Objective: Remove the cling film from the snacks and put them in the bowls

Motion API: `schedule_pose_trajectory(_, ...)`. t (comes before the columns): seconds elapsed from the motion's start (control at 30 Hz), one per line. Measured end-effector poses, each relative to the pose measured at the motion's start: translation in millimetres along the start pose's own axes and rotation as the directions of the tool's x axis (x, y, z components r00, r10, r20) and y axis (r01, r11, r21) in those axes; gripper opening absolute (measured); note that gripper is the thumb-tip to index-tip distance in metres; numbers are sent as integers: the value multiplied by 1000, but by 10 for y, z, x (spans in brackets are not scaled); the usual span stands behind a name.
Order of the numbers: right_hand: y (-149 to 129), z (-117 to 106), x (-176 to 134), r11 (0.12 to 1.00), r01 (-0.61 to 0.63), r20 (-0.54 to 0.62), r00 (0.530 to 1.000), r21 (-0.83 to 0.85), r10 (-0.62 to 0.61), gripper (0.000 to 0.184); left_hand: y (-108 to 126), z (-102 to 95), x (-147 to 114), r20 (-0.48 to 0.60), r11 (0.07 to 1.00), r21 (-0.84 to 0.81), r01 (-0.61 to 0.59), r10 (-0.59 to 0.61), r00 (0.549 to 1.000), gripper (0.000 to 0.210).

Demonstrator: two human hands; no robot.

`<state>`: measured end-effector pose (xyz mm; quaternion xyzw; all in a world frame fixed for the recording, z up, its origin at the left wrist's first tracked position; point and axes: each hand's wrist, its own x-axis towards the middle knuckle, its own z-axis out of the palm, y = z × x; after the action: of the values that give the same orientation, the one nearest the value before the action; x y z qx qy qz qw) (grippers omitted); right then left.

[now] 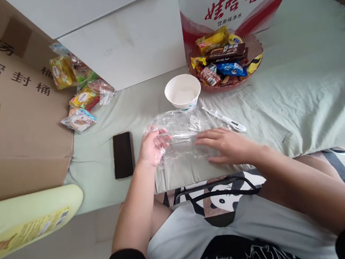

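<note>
A crumpled, see-through plastic bag (182, 139) lies spread on the cloth in front of me. My left hand (154, 146) is at its left end, palm turned up and fingers curled in, with the film around and over them. Over the bag's right part, my right hand (226, 144) is palm down with its fingers stretched out; whether it presses on the film I cannot tell. A white paper bowl (183, 91) stands upright just beyond the bag. Beside the right hand lies a slim white utility knife (224, 118).
A reddish plate (255, 43) of wrapped snacks stands behind on the right. A phone (123, 155) lies left of my hands. White cartons (146, 42) line the back; a brown carton (13, 127), more snacks (80, 98) and a pale yellow bottle (42, 214) are on the left.
</note>
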<state>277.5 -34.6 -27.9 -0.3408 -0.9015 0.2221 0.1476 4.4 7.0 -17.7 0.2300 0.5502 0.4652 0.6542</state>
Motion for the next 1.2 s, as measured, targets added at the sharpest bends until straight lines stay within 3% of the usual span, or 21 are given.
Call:
schedule_pose_trajectory(0.1, 71, 57, -4, 986, -53, -50, 998, -159, 45, 28, 51, -169, 71, -99, 972, 197, -128, 150, 984, 41)
schedule_pose_trajectory(0.17, 88, 66, 1, 970, -74, -128, 991, -231, 45, 14, 56, -277, 79, -200, 895, 361, -264, 350, 915, 44)
schedule_pose_trajectory(0.2, 85, 63, 5, 967, -84, -157, 987, -242, 46, 15, 44, -312, 58, -226, 810, 468, -353, 496, 838, 43)
schedule_pose_trajectory(0.27, 64, 51, 15, 973, -108, -192, 979, -205, 68, 21, -16, -323, -47, -130, 503, 698, -510, 789, 601, 38)
schedule_pose_trajectory(0.3, 52, 44, 19, 978, -128, -205, 974, -164, 94, 23, -65, -299, -126, 6, 299, 771, -563, 880, 475, 35)
schedule_pose_trajectory(0.33, 43, 36, 20, 982, -151, -216, 968, -114, 124, 24, -122, -260, -215, 178, 99, 792, -603, 907, 382, 32)
schedule_pose_trajectory(0.37, 36, 27, 19, 984, -169, -226, 962, -55, 153, 24, -184, -211, -305, 352, -61, 760, -647, 876, 331, 32)
schedule_pose_trajectory(0.4, 31, 17, 15, 984, -178, -230, 957, 10, 176, 23, -246, -161, -387, 507, -163, 704, -692, 797, 328, 33)
schedule_pose_trajectory(0.43, 27, 4, 9, 982, -173, -227, 956, 75, 186, 22, -302, -118, -451, 616, -213, 665, -716, 699, 364, 38)
schedule_pose_trajectory(0.47, 22, -12, 2, 979, -151, -216, 960, 135, 178, 21, -347, -88, -493, 675, -226, 657, -719, 601, 427, 44)
schedule_pose_trajectory(0.57, -19, -79, -17, 964, -19, -156, 986, 265, 63, 20, -392, -115, -480, 616, -185, 774, -606, 443, 651, 66)
schedule_pose_trajectory(0.6, -38, -104, -21, 955, 25, -140, 990, 294, 18, 21, -377, -158, -446, 573, -153, 808, -569, 429, 698, 69)
schedule_pose_trajectory(0.67, -65, -149, -28, 937, 85, -133, 990, 340, -42, 22, -316, -264, -371, 524, -51, 831, -553, 403, 750, 66)
schedule_pose_trajectory(0.77, -20, -185, -51, 927, 76, -159, 987, 366, -18, 22, -214, -376, -303, 517, 129, 809, -574, 308, 799, 37)
schedule_pose_trajectory(0.87, 143, -182, -91, 930, -7, -189, 978, 368, 82, 22, -151, -383, -287, 548, 227, 772, -593, 234, 803, 5)
schedule_pose_trajectory(1.0, 374, -144, -119, 937, -91, -186, 969, 336, 161, 45, -86, -381, -261, 527, 373, 723, -581, 244, 814, 12)
schedule_pose_trajectory(1.13, 431, -131, -68, 953, -117, -218, 959, 280, 182, 20, 22, -473, -203, 470, 565, 631, -531, 266, 842, 32)
schedule_pose_trajectory(1.2, 405, -155, -28, 945, -126, -256, 944, 301, 207, 18, 68, -523, -162, 488, 646, 552, -527, 262, 833, 40)
